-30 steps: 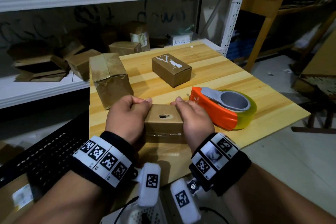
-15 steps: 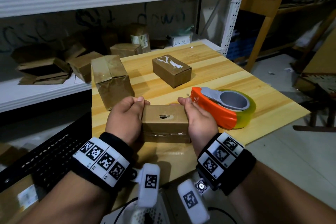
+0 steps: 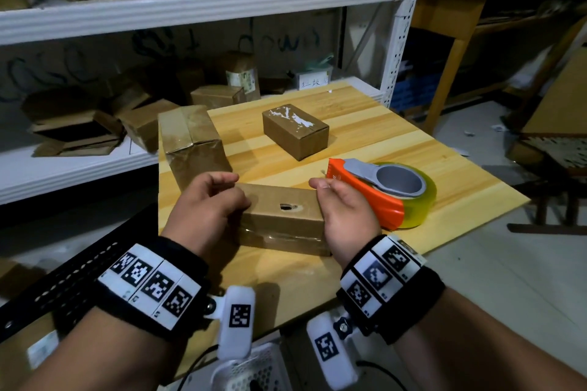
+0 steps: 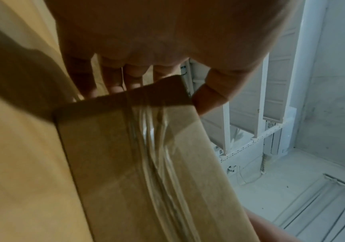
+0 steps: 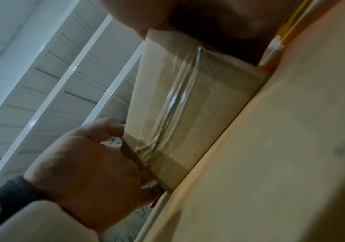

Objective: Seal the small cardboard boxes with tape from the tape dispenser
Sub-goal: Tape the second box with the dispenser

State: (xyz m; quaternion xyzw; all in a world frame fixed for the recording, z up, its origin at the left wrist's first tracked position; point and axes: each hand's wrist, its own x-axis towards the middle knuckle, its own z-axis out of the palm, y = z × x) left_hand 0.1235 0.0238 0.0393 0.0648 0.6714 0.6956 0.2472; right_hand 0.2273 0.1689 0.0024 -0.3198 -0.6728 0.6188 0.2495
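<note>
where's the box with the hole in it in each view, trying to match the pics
Head: the box with the hole lies at centre, on the wooden table, between the left hand and right hand.
Left wrist: it fills the lower centre, below the fingers.
Right wrist: it runs down the middle, its long edge on the table.
Shared landmark: the wrinkled clear tape strip along its near side.
</note>
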